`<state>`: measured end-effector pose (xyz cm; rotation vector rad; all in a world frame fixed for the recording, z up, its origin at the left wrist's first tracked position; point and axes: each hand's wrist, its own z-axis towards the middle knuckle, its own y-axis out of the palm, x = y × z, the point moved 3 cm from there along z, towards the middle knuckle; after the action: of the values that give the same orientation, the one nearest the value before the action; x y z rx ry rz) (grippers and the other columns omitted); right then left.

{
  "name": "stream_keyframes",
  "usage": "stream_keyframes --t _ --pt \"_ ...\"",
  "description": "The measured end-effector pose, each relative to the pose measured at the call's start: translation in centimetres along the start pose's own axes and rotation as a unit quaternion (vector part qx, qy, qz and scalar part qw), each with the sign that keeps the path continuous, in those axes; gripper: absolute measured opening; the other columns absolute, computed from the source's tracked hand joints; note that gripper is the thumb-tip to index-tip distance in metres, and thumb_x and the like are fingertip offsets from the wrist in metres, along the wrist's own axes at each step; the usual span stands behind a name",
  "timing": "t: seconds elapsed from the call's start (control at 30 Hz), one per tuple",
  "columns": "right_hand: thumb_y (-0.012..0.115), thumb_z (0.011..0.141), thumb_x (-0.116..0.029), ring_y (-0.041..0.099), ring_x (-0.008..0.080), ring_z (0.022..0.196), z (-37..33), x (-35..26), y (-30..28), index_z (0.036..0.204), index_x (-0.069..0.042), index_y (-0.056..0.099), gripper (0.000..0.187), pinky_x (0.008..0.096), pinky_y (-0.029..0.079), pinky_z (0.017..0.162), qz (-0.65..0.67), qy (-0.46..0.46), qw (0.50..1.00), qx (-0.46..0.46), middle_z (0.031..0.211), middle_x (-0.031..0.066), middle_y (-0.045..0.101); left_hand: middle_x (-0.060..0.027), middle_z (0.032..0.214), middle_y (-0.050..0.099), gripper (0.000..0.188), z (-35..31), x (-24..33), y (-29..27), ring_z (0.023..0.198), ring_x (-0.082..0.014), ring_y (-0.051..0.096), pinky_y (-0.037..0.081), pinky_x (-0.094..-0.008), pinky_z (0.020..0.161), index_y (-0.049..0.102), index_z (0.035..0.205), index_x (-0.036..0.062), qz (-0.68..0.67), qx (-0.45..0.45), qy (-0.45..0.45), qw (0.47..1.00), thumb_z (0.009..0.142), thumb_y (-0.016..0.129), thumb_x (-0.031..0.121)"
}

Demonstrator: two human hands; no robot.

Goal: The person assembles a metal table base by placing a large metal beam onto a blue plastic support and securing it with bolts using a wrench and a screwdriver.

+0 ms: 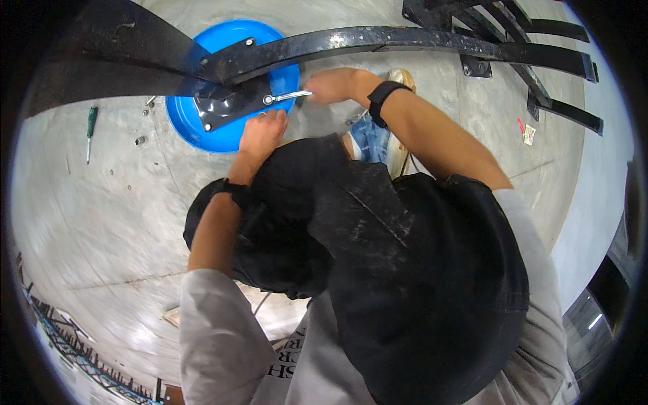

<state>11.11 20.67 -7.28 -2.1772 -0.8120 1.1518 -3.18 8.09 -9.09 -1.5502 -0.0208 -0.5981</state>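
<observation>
My right hand (pixel 331 86) is closed around the outer end of a silver wrench (pixel 289 96). The wrench's ring end sits over a bolt at the right corner of a black metal plate (pixel 236 102). That plate lies on a blue round disc (pixel 196 138) with a raised rim, and more bolt heads show at its other corners. My left hand (pixel 262 135) is by the plate's near edge, over the disc, with its fingers bent together; what they grip, if anything, is hidden. A curved black steel bar (pixel 351 42) runs from the plate toward the right.
On the concrete floor at left lie a green-handled screwdriver (pixel 91 128), a metal socket (pixel 140 140) and several small nuts or washers. A black metal frame (pixel 499 50) stands at the upper right. A small paper tag (pixel 529 135) lies below it. My shoe (pixel 398 152) is close to the disc.
</observation>
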Motion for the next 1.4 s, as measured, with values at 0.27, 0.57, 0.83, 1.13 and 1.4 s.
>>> stream_keyframes --t 0.27,0.57,0.83,1.13,1.4 --pt "0.049 0.088 -0.04 0.06 0.0384 0.081 -1.8 0.1 0.9 0.089 -0.001 0.064 0.042 0.0464 0.046 0.074 0.074 0.01 0.994 0.082 0.085 0.0215 0.063 -0.0102 0.073 0.056 0.015 0.0 0.8 -0.2 0.066 -0.029 0.059 0.048 -0.04 0.055 0.052 0.083 0.0068 -0.007 -0.006 -0.043 0.999 0.085 0.056 0.021" --pt "0.049 0.089 -0.037 0.057 0.0381 0.078 -5.4 -0.2 -0.3 0.086 0.0 0.061 0.04 0.0445 0.044 0.07 0.073 0.108 0.986 0.108 0.076 0.0201 0.06 -0.0113 0.084 0.06 0.016 0.5 2.7 -3.0 0.079 -0.0309 0.061 0.048 -0.0416 0.064 0.057 0.089 0.005 -0.092 0.008 -0.142 0.986 0.082 0.059 0.02" --pt "0.052 0.087 -0.031 0.056 0.0423 0.075 -7.3 -0.2 0.4 0.083 0.001 0.059 0.034 0.0471 0.043 0.068 0.103 0.163 0.974 0.119 0.076 0.023 0.06 -0.0168 0.096 0.064 0.021 3.6 8.6 -0.3 0.089 -0.0335 0.06 0.047 -0.0381 0.081 0.063 0.099 0.0 -0.441 -0.059 -0.01 0.896 0.08 0.057 0.007" --pt "0.053 0.085 -0.028 0.055 0.0432 0.076 -7.8 0.1 0.6 0.082 0.003 0.058 0.031 0.0475 0.042 0.067 0.104 0.17 0.969 0.145 0.075 0.0253 0.058 -0.0165 0.083 0.066 0.014 5.8 8.6 0.1 0.08 -0.0317 0.062 0.047 -0.038 0.075 0.067 0.085 -0.0004 -0.476 -0.105 0.055 0.871 0.079 0.06 0.01" --pt "0.05 0.089 -0.032 0.054 0.0399 0.067 -7.3 -0.4 0.6 0.077 0.004 0.057 0.038 0.0429 0.042 0.064 0.14 0.166 0.963 0.158 0.072 0.0232 0.057 -0.0182 0.082 0.06 0.01 4.0 8.1 -1.1 0.083 -0.036 0.057 0.044 -0.0423 0.073 0.057 0.085 0.0003 -0.443 -0.082 0.096 0.887 0.081 0.053 0.009"
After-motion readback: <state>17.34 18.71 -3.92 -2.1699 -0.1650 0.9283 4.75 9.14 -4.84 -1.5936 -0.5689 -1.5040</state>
